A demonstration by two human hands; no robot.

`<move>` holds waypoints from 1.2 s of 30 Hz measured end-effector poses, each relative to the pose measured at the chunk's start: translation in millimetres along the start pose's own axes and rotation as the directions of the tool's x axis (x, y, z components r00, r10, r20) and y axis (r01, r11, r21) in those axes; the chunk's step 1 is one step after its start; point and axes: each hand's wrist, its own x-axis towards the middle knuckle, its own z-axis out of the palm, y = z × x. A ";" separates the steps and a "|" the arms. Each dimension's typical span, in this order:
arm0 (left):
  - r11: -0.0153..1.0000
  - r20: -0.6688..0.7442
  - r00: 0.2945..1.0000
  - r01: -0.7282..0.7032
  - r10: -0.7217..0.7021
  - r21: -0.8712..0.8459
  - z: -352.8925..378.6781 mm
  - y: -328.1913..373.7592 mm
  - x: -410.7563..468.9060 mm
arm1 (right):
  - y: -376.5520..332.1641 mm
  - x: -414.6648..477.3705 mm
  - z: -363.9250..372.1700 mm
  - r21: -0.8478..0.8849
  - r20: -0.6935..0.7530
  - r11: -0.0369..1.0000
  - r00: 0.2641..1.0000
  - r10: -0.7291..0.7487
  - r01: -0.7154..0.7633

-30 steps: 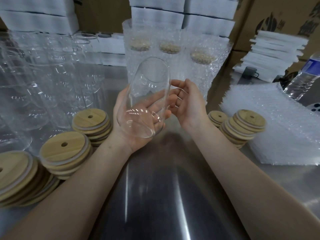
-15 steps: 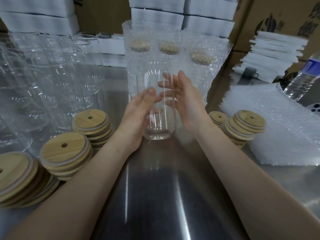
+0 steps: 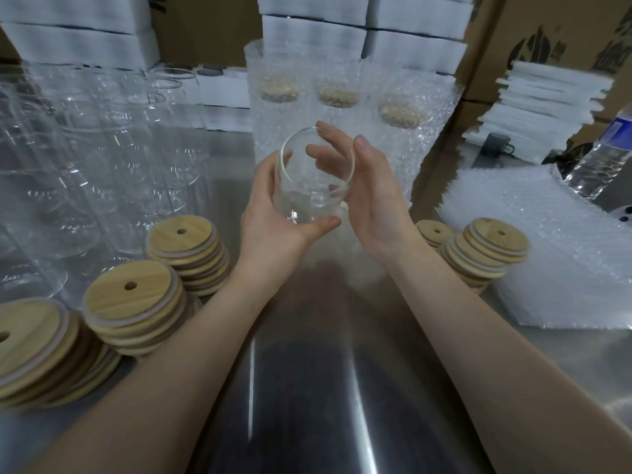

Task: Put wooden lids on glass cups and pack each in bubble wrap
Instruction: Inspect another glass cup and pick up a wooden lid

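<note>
Glass cup sat tilted, mouth up, above the tabletop, left hand clamped round its base, right hand open against its 3 o'clock side; I'd level it before taking a lid from 3 o'clock.

A packing workshop: steel table, cardboard cartons, stacked lids, bubble-wrap sheets.
</note>
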 end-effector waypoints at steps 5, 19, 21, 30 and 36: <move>0.999 -0.031 0.998 -0.052 0.052 0.018 -1.1 -4.1 0.2 | 4.2 2.8 -0.1 0.053 0.052 0.998 0.998 -0.021 0.018; 0.990 -0.015 0.998 -0.056 0.059 0.133 -0.2 0.7 -5.1 | 3.2 -0.4 -0.3 0.109 -0.093 0.994 0.995 0.019 -0.009; 0.984 -0.017 0.998 -0.056 0.059 0.167 0.1 0.7 -5.4 | 2.0 -1.2 3.1 0.076 -0.135 0.997 0.990 0.040 -0.030; 0.956 -0.028 0.992 -0.114 0.126 0.271 3.0 -1.1 -2.8 | -1.0 -6.4 11.1 -0.019 -0.175 1.000 0.984 -0.025 0.022; 0.951 -0.078 0.989 -0.094 0.122 0.295 1.6 -2.0 -4.1 | -0.9 -8.7 9.4 -0.099 -0.039 0.994 0.998 -0.052 0.048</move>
